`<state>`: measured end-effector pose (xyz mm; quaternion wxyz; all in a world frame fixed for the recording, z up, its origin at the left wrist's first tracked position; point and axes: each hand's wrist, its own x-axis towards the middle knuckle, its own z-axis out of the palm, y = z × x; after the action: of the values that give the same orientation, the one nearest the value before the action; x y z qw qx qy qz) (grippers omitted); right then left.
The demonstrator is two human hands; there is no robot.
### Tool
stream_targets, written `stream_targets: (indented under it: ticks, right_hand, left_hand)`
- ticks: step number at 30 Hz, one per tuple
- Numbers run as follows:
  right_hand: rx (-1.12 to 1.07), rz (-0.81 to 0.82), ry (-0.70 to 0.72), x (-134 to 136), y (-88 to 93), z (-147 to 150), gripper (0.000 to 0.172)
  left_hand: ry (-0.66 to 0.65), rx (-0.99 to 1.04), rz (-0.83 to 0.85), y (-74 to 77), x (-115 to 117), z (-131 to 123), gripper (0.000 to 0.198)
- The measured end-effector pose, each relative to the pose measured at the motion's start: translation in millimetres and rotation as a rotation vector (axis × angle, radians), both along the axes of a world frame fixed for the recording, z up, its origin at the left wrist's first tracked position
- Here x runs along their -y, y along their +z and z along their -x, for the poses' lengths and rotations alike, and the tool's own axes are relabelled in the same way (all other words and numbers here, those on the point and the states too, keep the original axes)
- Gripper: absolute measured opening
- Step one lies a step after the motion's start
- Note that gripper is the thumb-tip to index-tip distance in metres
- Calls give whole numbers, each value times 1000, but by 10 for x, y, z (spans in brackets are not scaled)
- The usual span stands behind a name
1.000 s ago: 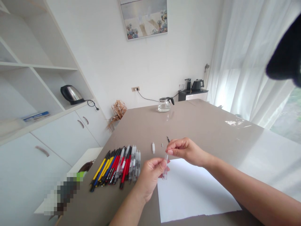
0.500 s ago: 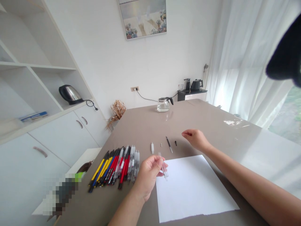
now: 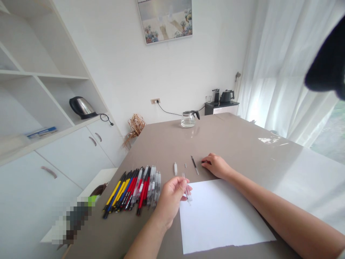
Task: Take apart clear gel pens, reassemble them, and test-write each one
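Note:
My left hand (image 3: 171,197) holds a clear plastic pen barrel (image 3: 187,187) between thumb and fingers, just above the near-left corner of a white sheet of paper (image 3: 219,216). My right hand (image 3: 216,165) rests on the table beyond the sheet, its fingertips pinched on a small black pen piece at its left. A dark refill (image 3: 194,164), a tiny spring (image 3: 185,166) and a white cap (image 3: 175,168) lie in a row left of that hand.
A row of several pens (image 3: 133,190), yellow, blue, red, black and clear, lies at the left on the brown table (image 3: 237,144). A glass jug (image 3: 188,119) stands at the far edge. White cupboards with a kettle (image 3: 81,107) are to the left.
My right hand let go of the barrel, swung out to the far right, then came back down onto the small black piece. My left hand tilted the barrel slightly.

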<state>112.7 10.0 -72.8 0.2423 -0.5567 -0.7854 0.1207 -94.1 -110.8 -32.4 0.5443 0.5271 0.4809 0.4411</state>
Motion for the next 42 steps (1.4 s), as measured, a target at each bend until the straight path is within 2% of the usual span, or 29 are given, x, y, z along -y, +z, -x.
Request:
stream_targets:
  ticks: [4, 8, 13, 17, 23, 32, 38, 42]
  right_hand:
    - [-117, 71, -56, 16, 58, -18, 16]
    - [-362, 141, -63, 83, 281, -21, 16]
    - [-825, 289, 107, 294, 596, 135, 26]
    - [-1055, 403, 275, 530, 718, 339, 26]
    - [-1037, 499, 373, 693, 705, 471, 18]
    - [-1018, 425, 297, 654, 666, 450, 19]
    - [-964, 598, 464, 681, 682, 438, 22]
    - [-922, 585, 451, 666, 673, 407, 21]
  left_hand:
    - [14, 22, 22, -15, -11, 11, 32]
    - [14, 50, 28, -26, -19, 24, 34]
    - [-20, 16, 2, -17, -13, 21, 33]
    - [-37, -15, -16, -9, -8, 20, 33]
    - [-63, -19, -56, -19, -2, 29, 33]
    - [-75, -44, -41, 4, -3, 30, 35]
    - [-104, -13, -35, 1, 13, 26, 35]
    - [-115, 35, -11, 19, 28, 27, 35]
